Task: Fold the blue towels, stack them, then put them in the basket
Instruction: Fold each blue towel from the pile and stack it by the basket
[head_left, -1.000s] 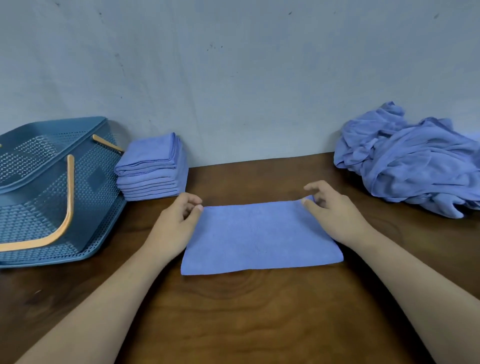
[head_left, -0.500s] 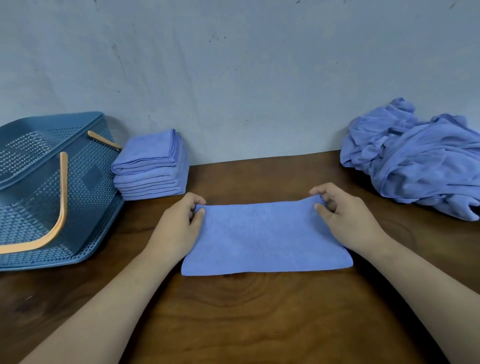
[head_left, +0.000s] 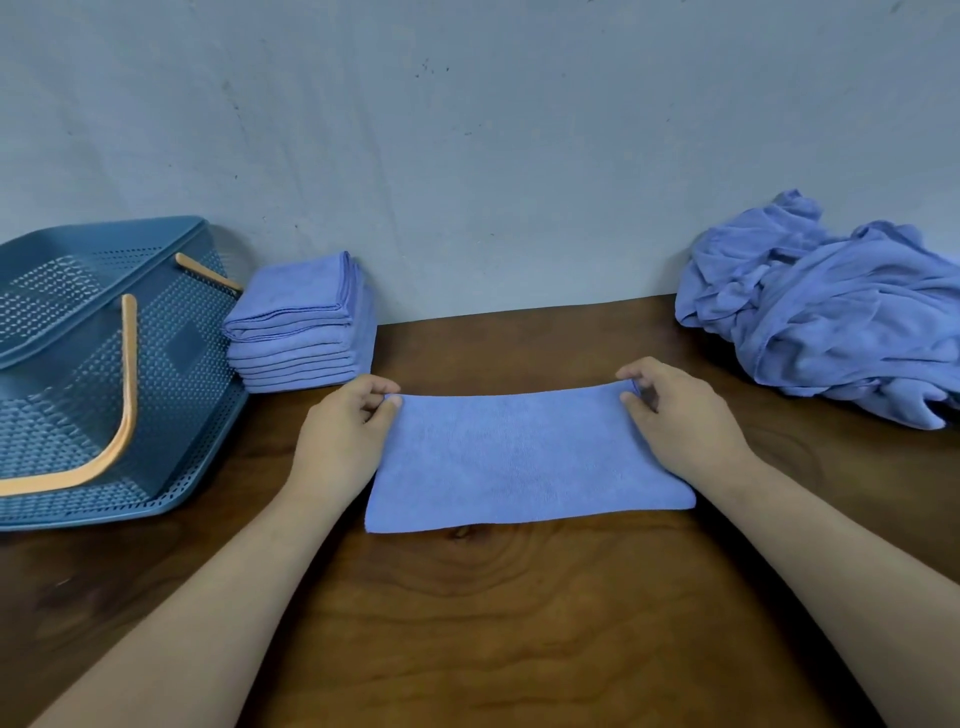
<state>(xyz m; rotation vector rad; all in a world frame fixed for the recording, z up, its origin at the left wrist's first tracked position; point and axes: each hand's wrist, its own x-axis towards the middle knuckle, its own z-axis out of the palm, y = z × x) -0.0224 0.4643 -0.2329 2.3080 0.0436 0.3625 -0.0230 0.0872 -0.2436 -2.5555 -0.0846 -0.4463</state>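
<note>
Head view looks down on a dark tabletop (head_left: 519, 634) of polished wood with swirling grain rings. At its centre lies a blue towel (head_left: 524, 462), a soft, nappy rectangle folded flat, wider than it is deep, its near edge resting flush on the wood.

The left hand (head_left: 337, 441) pinches the cloth's far-left corner, at about 10 o'clock of the rectangle, with thumb and curled fingers (head_left: 375, 387) clamped together on the edge. The right hand (head_left: 685, 421) pinches the far-right corner, at about 2 o'clock, its fingers closed on a small raised lip of fabric.

At 10 o'clock on the tabletop, against the wall (head_left: 467, 130), stands a stack of folded towels (head_left: 301, 332), squarish and neat, its stitched hems showing as thin layered lines. Just beside it, at 9 o'clock, sits a teal plastic basket (head_left: 171, 374) with perforated mesh walls and two curved pale-orange handles (head_left: 127, 395).

At 2 o'clock, well apart from the hands, a heap of unfolded towels (head_left: 831, 312) slumps against the wall in deep, rumpled creases. The wall is matte pale grey with faint scuffs.
</note>
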